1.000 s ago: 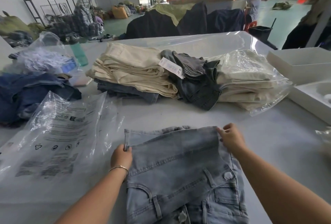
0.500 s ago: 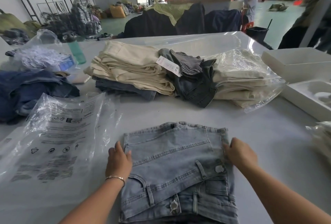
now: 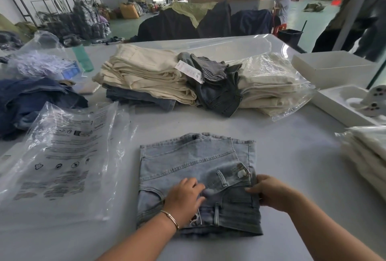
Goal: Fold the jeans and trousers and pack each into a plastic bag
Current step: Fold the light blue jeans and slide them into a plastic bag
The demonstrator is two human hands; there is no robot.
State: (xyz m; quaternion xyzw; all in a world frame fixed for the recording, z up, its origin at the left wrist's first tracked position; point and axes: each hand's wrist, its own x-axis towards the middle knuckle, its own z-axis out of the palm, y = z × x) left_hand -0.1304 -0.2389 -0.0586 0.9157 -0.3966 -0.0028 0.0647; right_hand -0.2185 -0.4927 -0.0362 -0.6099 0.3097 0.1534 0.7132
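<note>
**Folded jeans squared up, bag waiting alongside**

The long grey table [image 3: 292, 156] carries everything: a heap of cream trousers [image 3: 146, 77] at the far middle with a crumpled grey pair [image 3: 217, 91] leaning on it, and a stack of bagged trousers [image 3: 269, 85] just to the right of that. A dark blue denim pile [image 3: 31, 102] sits at the far left

Nearer, on the left, lies an empty plastic bag [image 3: 69, 152], printed with warning text, flat but rumpled and just beside the work

The light blue jeans [image 3: 194, 169] lie folded into a thick square packet at the near middle of the table, in front of the person. Denim like this looks soft yet fairly heavy, and I judge the layers will slide apart or spring open if lifted by one edge. The safest hold seems to be both side edges at once, fingers under the bottom layer and thumbs on top, so the packet stays together on its way into the bag. The bag film looks thin and slippery, and will likely need its mouth held open

The right hand [image 3: 269, 191] pinches the packet's right edge with curled fingers. The left hand [image 3: 183, 200], bracelet at the wrist, rests on the cloth near the waistband with fingers loosely spread, gripping nothing
</note>
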